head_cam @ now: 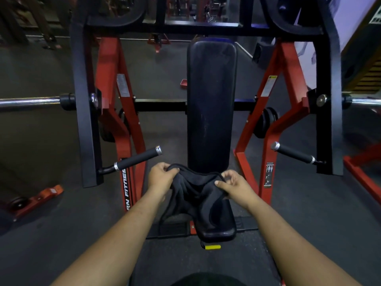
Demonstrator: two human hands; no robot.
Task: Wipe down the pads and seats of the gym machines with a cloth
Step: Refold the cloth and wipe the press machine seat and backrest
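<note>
Cloth (pixel 195 195) bunched, pinched by left hand (pixel 161 177) and right hand (pixel 233 187), 6 o'clock of back pad (pixel 211 104). Risk: loose hanging folds slipping onto floor (pixel 61 223), missing seat (pixel 216 232).

left hand (pixel 160 176) + right hand (pixel 232 185) grip black cloth (pixel 195 195) | over seat (pixel 216 232) | back pad (pixel 211 104) upright

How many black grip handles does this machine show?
2. The left handle sticks out beside the red frame, left of the back pad. The right handle is right of it. Others may be hidden.
</note>
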